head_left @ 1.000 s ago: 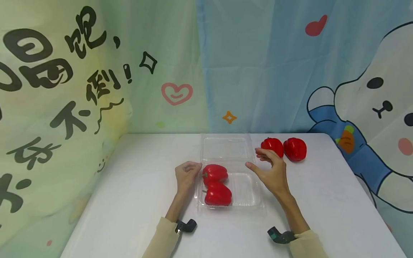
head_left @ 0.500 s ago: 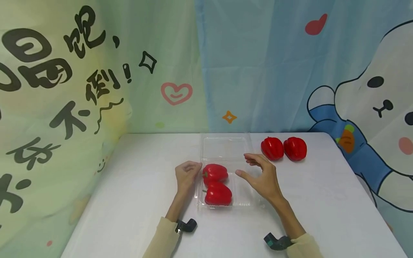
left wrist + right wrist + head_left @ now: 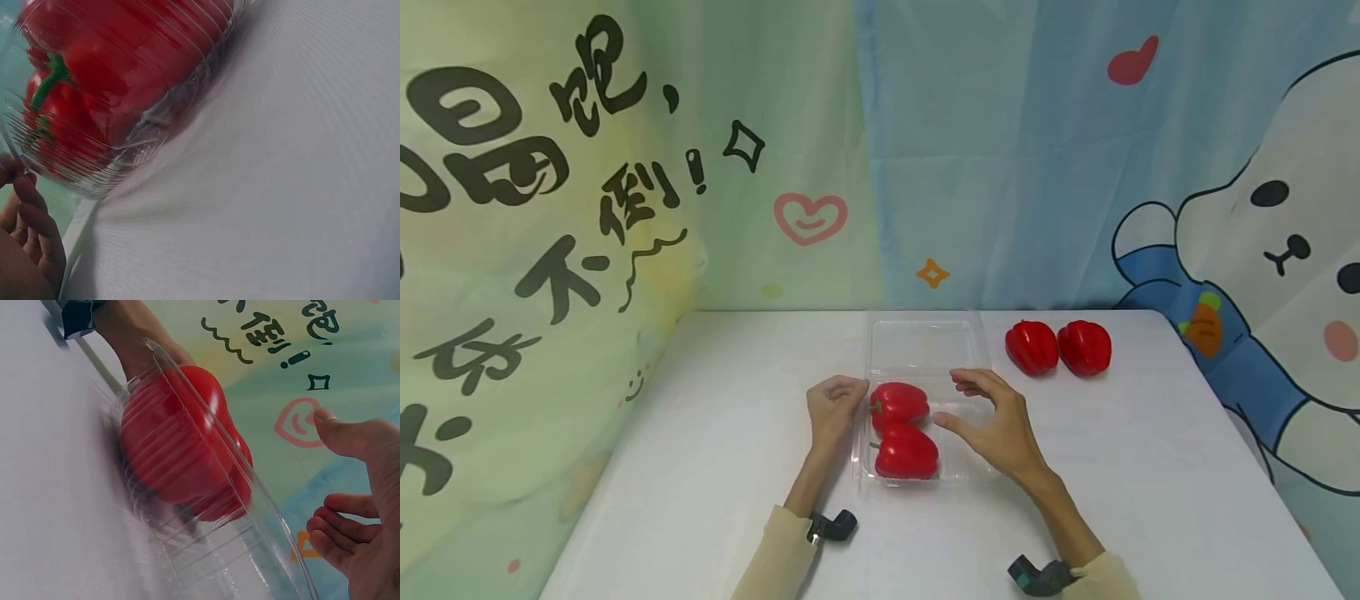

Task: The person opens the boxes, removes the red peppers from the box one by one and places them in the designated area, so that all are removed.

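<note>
Two red bell peppers, one nearer (image 3: pixel 907 452) and one farther (image 3: pixel 899 404), lie in the left half of a clear plastic clamshell box (image 3: pixel 966 467). Its lid (image 3: pixel 927 343) is folded back flat behind it. At the left rim my left hand (image 3: pixel 833 410) pinches the plastic edge, as the left wrist view shows between thumb and fingers (image 3: pixel 37 219). Over the box's right half hovers my right hand (image 3: pixel 1000 425), thumb and fingers spread apart, holding nothing. In the right wrist view that hand (image 3: pixel 369 506) stands clear of the box wall.
Two more red bell peppers, a left one (image 3: pixel 1032 347) and a right one (image 3: pixel 1085 347), sit side by side at the back right of the white table (image 3: pixel 1150 483). A printed curtain (image 3: pixel 955 150) hangs directly behind the table.
My right hand has moved left and slightly nearer, from beside the back peppers to over the box. The left hand and the peppers have stayed in place.
</note>
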`<state>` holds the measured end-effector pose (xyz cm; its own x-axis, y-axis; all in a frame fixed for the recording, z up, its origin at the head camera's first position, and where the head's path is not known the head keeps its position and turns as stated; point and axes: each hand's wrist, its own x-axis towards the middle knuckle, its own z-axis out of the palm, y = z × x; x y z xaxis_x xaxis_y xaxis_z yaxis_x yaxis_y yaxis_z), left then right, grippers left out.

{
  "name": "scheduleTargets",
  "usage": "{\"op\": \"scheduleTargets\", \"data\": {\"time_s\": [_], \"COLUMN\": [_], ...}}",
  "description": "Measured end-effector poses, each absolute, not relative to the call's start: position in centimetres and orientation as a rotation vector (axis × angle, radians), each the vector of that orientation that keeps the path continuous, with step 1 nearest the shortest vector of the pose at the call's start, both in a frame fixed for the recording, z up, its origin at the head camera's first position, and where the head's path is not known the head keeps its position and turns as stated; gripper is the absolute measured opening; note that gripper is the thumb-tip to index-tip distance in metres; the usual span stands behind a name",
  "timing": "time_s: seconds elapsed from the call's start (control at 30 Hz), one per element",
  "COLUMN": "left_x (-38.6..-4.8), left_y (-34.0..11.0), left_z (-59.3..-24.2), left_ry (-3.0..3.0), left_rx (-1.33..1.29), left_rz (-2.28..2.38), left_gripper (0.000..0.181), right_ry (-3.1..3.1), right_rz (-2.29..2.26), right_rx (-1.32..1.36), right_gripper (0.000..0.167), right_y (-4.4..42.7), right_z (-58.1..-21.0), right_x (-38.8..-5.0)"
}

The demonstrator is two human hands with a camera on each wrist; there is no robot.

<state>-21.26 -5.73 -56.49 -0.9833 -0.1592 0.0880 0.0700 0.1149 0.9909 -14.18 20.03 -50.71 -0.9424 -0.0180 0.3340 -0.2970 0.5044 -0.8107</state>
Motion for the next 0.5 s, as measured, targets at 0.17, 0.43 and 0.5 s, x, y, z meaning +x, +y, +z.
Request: {"op": "scheduleTargets", "data": {"time_s": [0.17,0.43,0.5], "left_x": [-21.3,-21.3,-21.3], "left_y": [-5.7,-5.8,-5.8], "left_z": [-56.6,-56.8,-56.8], "left_ry": [-2.205,-2.215,-2.217], "left_rx": [0.092,0.087,0.090], "left_rz": [-1.990,-1.981,-1.979], "left_gripper": [0.017,0.018,0.018], "right_ry": [-2.483,-2.480,-2.480], "right_rz": [1.420,1.428,1.432], "right_rx": [0.296,0.360,0.371], "right_gripper": [0.071,0.066,0.066], "right_y": [19.6,18.9,18.7], "right_z": [-50.6,-50.7,-50.7], "right_x": [-13.9,-13.5,-13.4]}}
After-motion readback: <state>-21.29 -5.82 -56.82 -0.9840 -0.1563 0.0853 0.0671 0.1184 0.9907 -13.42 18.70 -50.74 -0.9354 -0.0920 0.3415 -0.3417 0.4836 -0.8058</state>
